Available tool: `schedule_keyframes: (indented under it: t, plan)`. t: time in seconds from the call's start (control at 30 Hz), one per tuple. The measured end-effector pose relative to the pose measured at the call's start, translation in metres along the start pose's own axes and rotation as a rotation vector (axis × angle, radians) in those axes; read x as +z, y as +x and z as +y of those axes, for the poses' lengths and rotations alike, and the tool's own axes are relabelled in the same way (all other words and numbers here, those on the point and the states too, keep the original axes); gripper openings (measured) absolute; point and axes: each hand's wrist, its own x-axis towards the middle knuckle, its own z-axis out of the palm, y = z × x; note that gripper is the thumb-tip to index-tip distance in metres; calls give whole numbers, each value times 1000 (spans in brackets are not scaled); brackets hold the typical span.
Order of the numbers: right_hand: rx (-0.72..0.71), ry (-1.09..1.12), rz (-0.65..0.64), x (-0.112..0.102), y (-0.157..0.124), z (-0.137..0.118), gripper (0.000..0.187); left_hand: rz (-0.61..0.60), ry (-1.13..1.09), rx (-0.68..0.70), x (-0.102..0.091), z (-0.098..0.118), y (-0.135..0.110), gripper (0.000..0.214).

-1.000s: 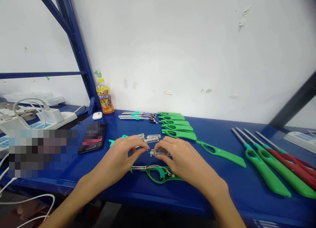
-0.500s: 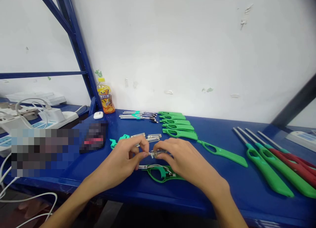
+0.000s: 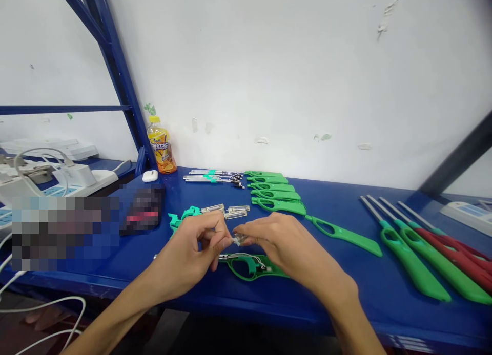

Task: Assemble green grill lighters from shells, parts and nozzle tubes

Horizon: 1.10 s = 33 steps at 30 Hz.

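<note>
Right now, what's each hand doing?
Left hand: closed, pinching the whitish end of a small clear part.
Right hand: closed, holding that small clear part.

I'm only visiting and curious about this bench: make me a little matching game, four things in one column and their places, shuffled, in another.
Things
1. Small clear part
2. Open green handle
3. Drink bottle
4. Red handles

Places
A. Toward the right edge of the picture, with metal rods
B. Lying on the blue table, nearer the wearer than the fingertips, wires showing
C. Held between the left hand and the right hand
D. At the back by the white wall, left of the metal rods with teal pieces

Pairs: 1-C, 2-B, 3-D, 4-A
</note>
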Motion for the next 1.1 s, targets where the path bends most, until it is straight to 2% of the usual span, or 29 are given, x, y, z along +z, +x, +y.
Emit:
schedule_keyframes:
  t: [0.17, 0.3, 0.43, 0.57, 0.63, 0.9, 1.1]
  plan:
    - [8, -46, -10, -1, -1, 1, 28, 12, -55, -58, 3, 2, 4, 39]
    - [81, -56, 65, -6, -7, 3, 16, 64, -156, -106, 5, 3, 11, 18]
    - [199, -33, 77, -12, -15, 3, 15, 91, 123, -39, 3, -1, 10, 15]
    - [271, -32, 73, -17, -19, 4, 25, -35, 449, 92, 0, -12, 2, 14]
    - [289, -27, 52, -19, -19, 3, 25, -93, 536, 104, -1, -16, -1, 15]
    - [281, -28, 3, -22, -20, -1, 20, -179, 655, 71, 9, -13, 1, 20]
    - [256, -42, 51, -21, -19, 0, 21, -181, 617, 77, 11, -16, -1, 24]
